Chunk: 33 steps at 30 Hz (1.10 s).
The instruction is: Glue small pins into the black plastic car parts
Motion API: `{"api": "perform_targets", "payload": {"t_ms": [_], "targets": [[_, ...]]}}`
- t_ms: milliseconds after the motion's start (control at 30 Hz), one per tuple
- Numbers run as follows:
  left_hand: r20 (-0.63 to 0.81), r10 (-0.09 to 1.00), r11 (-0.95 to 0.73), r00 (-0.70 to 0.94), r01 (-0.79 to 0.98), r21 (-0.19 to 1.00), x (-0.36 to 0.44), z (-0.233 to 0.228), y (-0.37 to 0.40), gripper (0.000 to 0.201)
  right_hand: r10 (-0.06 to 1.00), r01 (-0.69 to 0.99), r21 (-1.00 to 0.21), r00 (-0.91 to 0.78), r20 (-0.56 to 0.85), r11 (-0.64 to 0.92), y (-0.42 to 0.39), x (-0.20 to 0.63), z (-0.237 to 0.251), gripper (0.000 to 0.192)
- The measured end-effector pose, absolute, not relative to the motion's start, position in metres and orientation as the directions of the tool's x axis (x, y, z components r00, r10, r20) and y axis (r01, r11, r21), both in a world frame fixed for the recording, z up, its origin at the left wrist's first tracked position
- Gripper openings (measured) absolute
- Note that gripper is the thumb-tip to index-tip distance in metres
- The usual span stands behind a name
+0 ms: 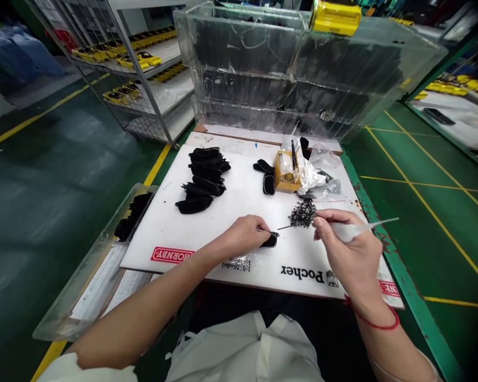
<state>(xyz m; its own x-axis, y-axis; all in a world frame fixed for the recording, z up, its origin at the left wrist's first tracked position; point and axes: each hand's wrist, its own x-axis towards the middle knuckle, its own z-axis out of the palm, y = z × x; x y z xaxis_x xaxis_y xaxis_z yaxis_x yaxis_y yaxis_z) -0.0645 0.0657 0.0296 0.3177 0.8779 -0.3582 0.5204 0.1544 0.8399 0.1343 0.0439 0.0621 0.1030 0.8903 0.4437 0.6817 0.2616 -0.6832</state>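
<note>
My left hand (245,233) rests on the white board (231,223) and pinches a small black plastic part (270,241) against it. My right hand (348,246) grips a thin white brush-like tool (360,227), whose fine tip reaches left toward the black part. A heap of tiny dark pieces (301,213) lies between the two hands, slightly farther away. A red cord circles my right wrist.
A stack of black parts (204,178) lies on the board's left. Two more black parts (266,178), a small yellow box (287,172) and crumpled plastic bags (322,172) sit farther back. Clear trays (287,69) stand stacked behind; another clear tray (103,254) holds black parts at left.
</note>
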Motion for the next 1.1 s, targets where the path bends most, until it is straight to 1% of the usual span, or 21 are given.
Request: {"api": "perform_targets", "payload": {"t_ms": [100, 267, 400, 500, 600, 700, 800, 867, 967, 1033, 1100], "targets": [[-0.345, 0.884, 0.141, 0.315, 0.523, 0.840, -0.064, 0.028, 0.066, 0.020, 0.915, 0.692, -0.677, 0.055, 0.399, 0.253, 0.039, 0.135, 0.057, 0.019], [-0.347, 0.881, 0.135, 0.322, 0.532, 0.836, -0.063, 0.029, 0.066, 0.020, 0.917, 0.711, -0.643, -0.006, 0.399, 0.284, 0.040, 0.135, 0.048, 0.017], [-0.350, 0.882, 0.145, 0.314, 0.527, 0.838, -0.063, 0.031, 0.065, 0.020, 0.912, 0.720, -0.623, -0.034, 0.409, 0.306, 0.038, 0.136, 0.051, 0.017], [-0.350, 0.880, 0.153, 0.320, 0.506, 0.849, -0.065, 0.033, 0.063, 0.020, 0.887, 0.734, -0.610, 0.022, 0.461, 0.299, 0.043, 0.138, 0.059, 0.018], [-0.346, 0.886, 0.161, 0.308, 0.496, 0.853, -0.065, 0.034, 0.057, 0.019, 0.839, 0.728, -0.632, 0.148, 0.523, 0.265, 0.061, 0.142, 0.067, 0.021], [-0.291, 0.914, 0.138, 0.283, 0.459, 0.878, -0.067, 0.036, 0.048, 0.018, 0.789, 0.693, -0.675, 0.255, 0.559, 0.254, 0.093, 0.145, 0.071, 0.025], [-0.216, 0.944, 0.104, 0.250, 0.395, 0.913, -0.074, 0.039, 0.036, 0.018, 0.726, 0.705, -0.646, 0.276, 0.629, 0.292, 0.123, 0.143, 0.072, 0.026], [-0.160, 0.964, 0.071, 0.211, 0.377, 0.924, -0.082, 0.041, 0.029, 0.018, 0.687, 0.730, -0.591, 0.233, 0.688, 0.344, 0.139, 0.140, 0.069, 0.024], [-0.073, 0.989, 0.012, 0.128, 0.420, 0.907, -0.101, 0.043, 0.021, 0.019, 0.662, 0.758, -0.481, 0.088, 0.744, 0.441, 0.156, 0.134, 0.059, 0.021], [0.000, 0.997, -0.035, 0.073, 0.471, 0.881, -0.116, 0.042, 0.018, 0.020, 0.676, 0.768, -0.421, -0.022, 0.737, 0.483, 0.164, 0.132, 0.049, 0.021], [0.075, 0.997, -0.078, 0.027, 0.530, 0.844, -0.132, 0.041, 0.019, 0.020, 0.703, 0.775, -0.392, -0.092, 0.705, 0.495, 0.168, 0.131, 0.040, 0.023]]}}
